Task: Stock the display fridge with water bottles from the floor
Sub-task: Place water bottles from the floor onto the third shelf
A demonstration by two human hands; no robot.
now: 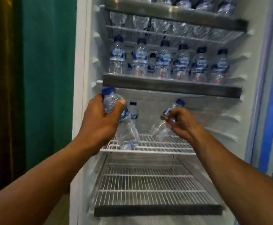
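While both bottles are tilted, neither is ready to release: my left hand (100, 120) grips the left bottle (126, 133) around its shoulder, cap above the knuckles and base hanging below the palm over the front of the wire shelf (165, 146); my right hand (181, 122) curls round the right bottle (163, 125) at mid-body, cap leaning up past the fingertips, base angled down toward my left hand. A standing bottle (133, 111) sits just beyond my left thumb, deep inside the display fridge (87, 62). I judge the best placing to be rear first: carry each base past the fingers to the back, beside that bottle, turn the wrist until the cap points straight up, and set the base flat across several wires so it cannot tip into a gap. Letting go only once a bottle stands unaided, label forward, should match the stocked row (165, 62) above my hands. Blur hides whether the left base touches the wires.
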